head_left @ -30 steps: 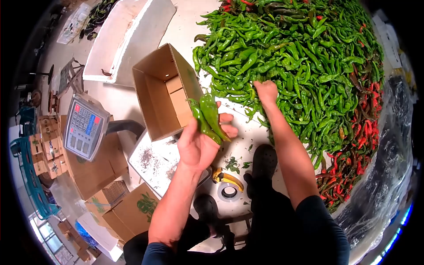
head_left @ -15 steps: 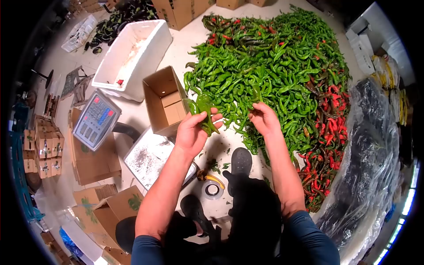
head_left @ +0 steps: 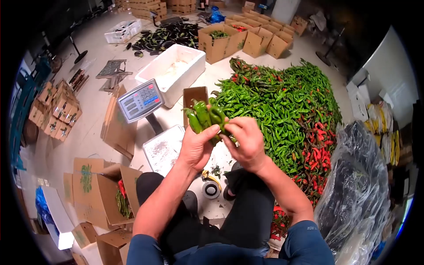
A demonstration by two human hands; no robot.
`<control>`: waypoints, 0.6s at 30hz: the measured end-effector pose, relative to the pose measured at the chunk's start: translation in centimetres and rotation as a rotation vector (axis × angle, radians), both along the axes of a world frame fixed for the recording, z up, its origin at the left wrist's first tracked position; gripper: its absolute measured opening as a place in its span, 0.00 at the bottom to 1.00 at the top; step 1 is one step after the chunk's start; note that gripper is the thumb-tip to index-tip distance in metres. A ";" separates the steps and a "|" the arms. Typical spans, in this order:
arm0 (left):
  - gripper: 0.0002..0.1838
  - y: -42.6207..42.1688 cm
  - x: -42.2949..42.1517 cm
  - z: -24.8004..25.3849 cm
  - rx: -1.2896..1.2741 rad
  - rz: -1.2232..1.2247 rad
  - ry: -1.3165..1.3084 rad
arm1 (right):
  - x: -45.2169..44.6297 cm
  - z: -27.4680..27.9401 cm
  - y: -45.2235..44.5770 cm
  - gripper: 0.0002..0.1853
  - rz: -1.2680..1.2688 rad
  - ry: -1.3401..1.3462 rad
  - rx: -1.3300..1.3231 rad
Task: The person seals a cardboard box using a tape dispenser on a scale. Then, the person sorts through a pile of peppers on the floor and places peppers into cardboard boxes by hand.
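My left hand [head_left: 198, 148] is closed around a small bunch of long green peppers [head_left: 202, 115], held upright in front of my body. My right hand [head_left: 245, 142] has come up against the bunch, with thumb and fingers pinched at the lower end of the rightmost green pepper [head_left: 217, 115]. Just beyond the bunch stands an open cardboard box [head_left: 190, 95], partly hidden by the peppers. A big heap of green peppers [head_left: 282, 106] spreads over the floor ahead and right, with red peppers [head_left: 319, 148] along its right side.
A scale with a keypad display [head_left: 141, 100] and dusty platform [head_left: 165, 148] stands left of my hands. Behind it is a white foam tub [head_left: 194, 66]. An open carton [head_left: 101, 198] sits lower left, a tape roll [head_left: 211, 190] by my feet. Clear plastic sheeting [head_left: 353, 185] lies right.
My right hand has moved left from the heap with a pepper to meet the bunch in my left hand. The view has tilted up, showing more cartons at the back.
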State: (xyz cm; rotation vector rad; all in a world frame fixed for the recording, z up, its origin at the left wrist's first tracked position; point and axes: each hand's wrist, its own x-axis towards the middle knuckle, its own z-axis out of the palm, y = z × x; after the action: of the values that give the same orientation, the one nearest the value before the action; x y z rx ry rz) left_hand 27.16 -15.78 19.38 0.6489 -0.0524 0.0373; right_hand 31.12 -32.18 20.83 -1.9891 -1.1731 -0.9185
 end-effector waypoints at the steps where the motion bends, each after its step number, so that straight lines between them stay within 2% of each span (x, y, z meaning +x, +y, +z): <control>1: 0.33 0.3 -1.0 -0.1 -0.015 0.034 0.010 | -1.1 -0.1 0.8 0.19 0.036 -0.025 -0.017; 5: 0.31 2.4 -3.3 -1.4 -0.137 0.112 0.005 | -4.2 0.6 3.2 0.18 0.136 0.183 0.015; 8: 0.28 5.1 -4.2 -1.0 -0.223 0.183 0.013 | -4.0 0.2 4.0 0.15 0.069 0.310 0.143; 10: 0.27 7.4 -4.2 -1.4 -0.300 0.176 -0.024 | -2.9 -1.0 4.2 0.13 0.086 0.637 0.236; 12: 0.22 9.3 -4.5 -1.8 -0.311 0.167 -0.099 | -0.9 -5.2 4.5 0.13 0.121 1.100 0.399; 14: 0.24 11.1 -5.0 -1.5 -0.383 0.151 -0.123 | 0.8 -9.8 4.2 0.13 -0.019 1.290 0.263; 15: 0.28 11.8 -5.1 -1.7 -0.361 0.195 -0.099 | 0.6 -10.0 4.9 0.13 -0.071 1.269 0.200; 18: 0.32 14.3 -5.5 -1.6 -0.396 0.158 -0.288 | -1.5 -9.6 6.7 0.14 0.076 1.102 0.051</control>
State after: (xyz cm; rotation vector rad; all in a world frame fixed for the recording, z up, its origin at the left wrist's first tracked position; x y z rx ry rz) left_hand 21.68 -1.51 17.75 0.2461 -0.2651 0.2865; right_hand 29.61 -25.45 11.21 -1.9119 -0.5485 0.2368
